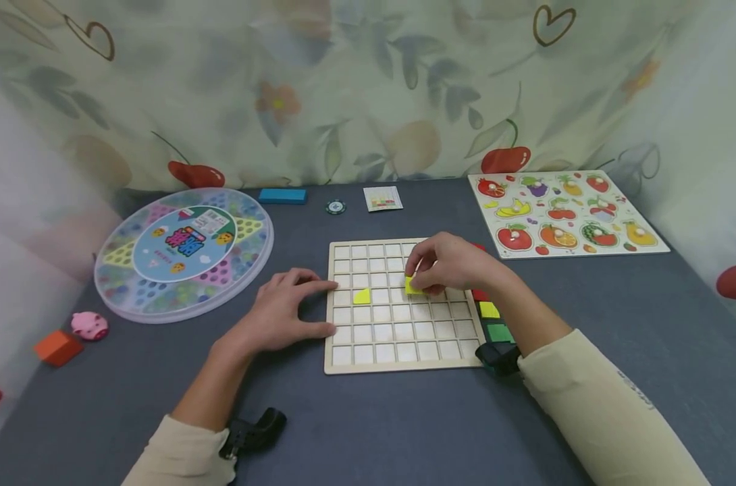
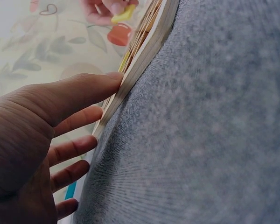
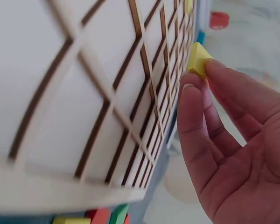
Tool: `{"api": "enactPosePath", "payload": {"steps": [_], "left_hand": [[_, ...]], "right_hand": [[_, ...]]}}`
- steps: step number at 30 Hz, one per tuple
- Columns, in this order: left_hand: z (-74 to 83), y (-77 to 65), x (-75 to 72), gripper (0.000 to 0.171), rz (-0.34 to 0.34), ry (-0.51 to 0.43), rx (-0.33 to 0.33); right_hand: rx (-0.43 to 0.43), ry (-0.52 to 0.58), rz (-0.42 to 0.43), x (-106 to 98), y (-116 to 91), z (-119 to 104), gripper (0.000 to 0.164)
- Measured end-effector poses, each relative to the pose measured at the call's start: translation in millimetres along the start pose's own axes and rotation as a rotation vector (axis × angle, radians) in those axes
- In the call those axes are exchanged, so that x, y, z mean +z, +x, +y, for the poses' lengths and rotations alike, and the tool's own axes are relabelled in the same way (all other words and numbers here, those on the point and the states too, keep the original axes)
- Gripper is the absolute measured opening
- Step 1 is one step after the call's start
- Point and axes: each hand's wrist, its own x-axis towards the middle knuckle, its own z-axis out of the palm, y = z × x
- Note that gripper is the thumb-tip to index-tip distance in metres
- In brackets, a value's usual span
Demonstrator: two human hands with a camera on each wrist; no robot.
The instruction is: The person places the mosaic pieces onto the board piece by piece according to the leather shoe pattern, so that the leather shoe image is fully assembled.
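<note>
Head view only: fruit board [image 1: 577, 218]. Right fingers [image 3: 192, 116] pinching yellow tile [image 3: 198, 61], wrist [image 1: 488, 271] part-covering red pieces [image 1: 480, 295]; left fingers [image 1: 319, 287] apart, touching grid board [image 1: 380, 368].

The board [image 1: 398, 368] is tan with white squares. The held piece [image 1: 411, 287] is yellow. The surface [image 1: 368, 432] is blue-grey; by its left edge, the pig [image 1: 89, 325] is pink, the block [image 1: 58, 347] orange.

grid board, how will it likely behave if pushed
The grid board should slide rather than tip, since it lies flat. It looks stiff, with no visible sag. It is probably light for its size, being thin.
</note>
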Motion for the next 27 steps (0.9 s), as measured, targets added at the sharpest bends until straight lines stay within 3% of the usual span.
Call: {"api": "enactPosePath", "payload": {"steps": [8, 19, 27], "left_hand": [[0.1, 0.6, 2.5, 0.070, -0.002, 0.004, -0.005], [0.6, 0.5, 1.9, 0.070, -0.004, 0.005, -0.013], [-0.1, 1.0, 0.7, 0.070, 0.002, 0.008, -0.007]], "right_hand": [[-0.003, -0.074, -0.055, 16.5, 17.1, -9.1, 0.006], [-0.001, -0.216, 0.003, 25.8, 16.9, -21.3, 0.006], [-0.083, -0.310, 0.028, 26.7, 17.3, -22.0, 0.008]]}}
